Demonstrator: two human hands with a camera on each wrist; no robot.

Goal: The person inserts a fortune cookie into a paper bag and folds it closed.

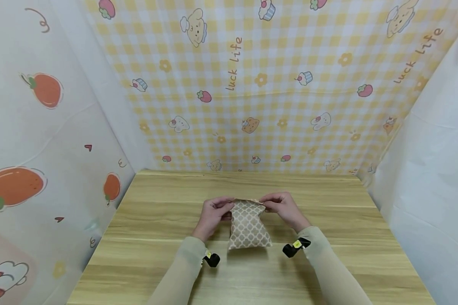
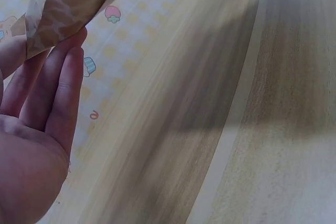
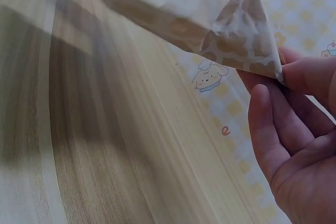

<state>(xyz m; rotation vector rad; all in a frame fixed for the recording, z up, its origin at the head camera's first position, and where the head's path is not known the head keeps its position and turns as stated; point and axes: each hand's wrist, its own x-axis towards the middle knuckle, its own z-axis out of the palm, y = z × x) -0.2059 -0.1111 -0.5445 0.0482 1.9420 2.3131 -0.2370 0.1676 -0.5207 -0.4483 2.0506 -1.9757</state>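
A brown paper bag [image 1: 249, 226] with a white lattice pattern is held up over the table by its top edge. My left hand [image 1: 215, 215] pinches the bag's upper left corner between thumb and fingers. At the upper right corner, my right hand [image 1: 284, 208] pinches the paper the same way. In the left wrist view the bag's corner [image 2: 58, 22] lies between thumb and fingers. The right wrist view shows the other corner [image 3: 247, 45] folded to a point under the thumb. What the bag contains is hidden.
The wooden table [image 1: 156, 237] ends at a back wall cloth [image 1: 252, 93] with yellow checks and cartoon prints. White printed cloth [image 1: 61, 140] hangs at the left, plain white cloth [image 1: 431, 148] at the right. Black cameras [image 1: 213, 259] sit on both wrists.
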